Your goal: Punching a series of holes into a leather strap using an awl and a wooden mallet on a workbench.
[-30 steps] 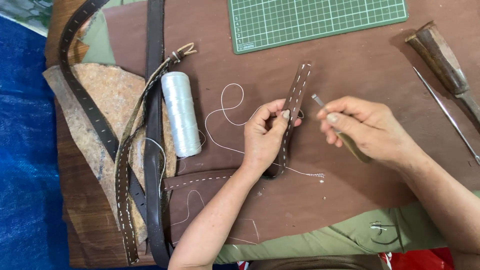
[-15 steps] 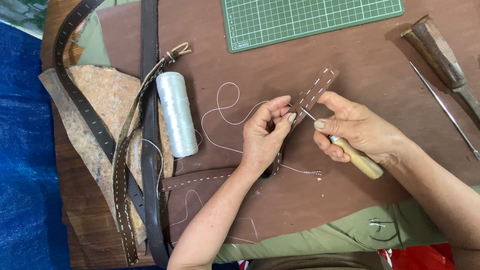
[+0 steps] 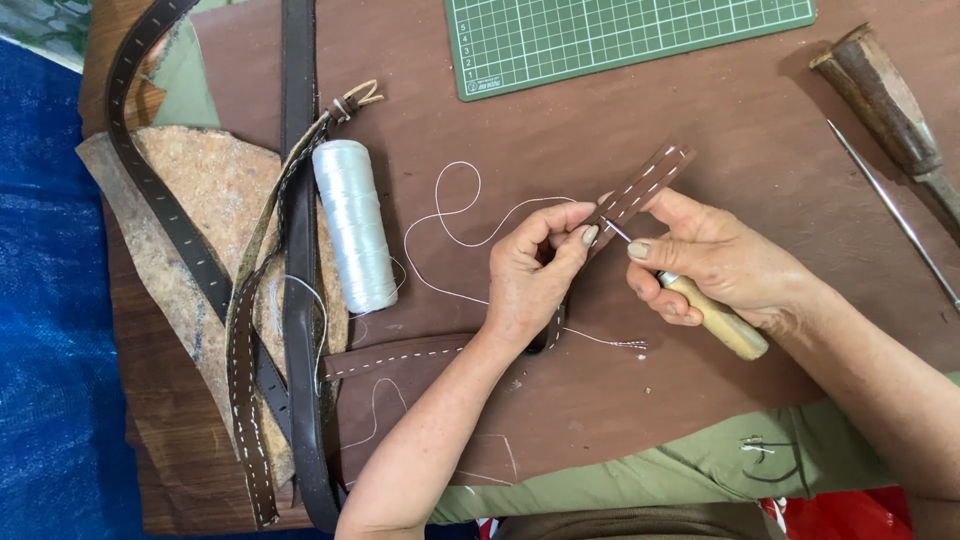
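My left hand [image 3: 532, 275] pinches a narrow brown leather strap [image 3: 640, 188] with white stitching, bent up off the table so its free end points up and to the right. My right hand [image 3: 715, 262] grips an awl with a pale wooden handle [image 3: 722, 322]; its metal tip touches the strap just beside my left fingertips. A loose white thread [image 3: 452, 215] curls on the brown leather sheet [image 3: 640, 400] from the strap toward a spool of white thread [image 3: 354, 226] lying to the left.
A green cutting mat [image 3: 620, 35] lies at the top. A dark wooden-handled tool [image 3: 885, 95] and a thin metal rod [image 3: 895, 215] sit at the right edge. Several dark leather straps [image 3: 298, 330] and a rough hide piece [image 3: 215, 200] lie at the left, by blue cloth [image 3: 50, 330].
The strap's free end has tilted from upright toward the right. My right hand has turned the awl and brought its tip onto the strap by my left fingers.
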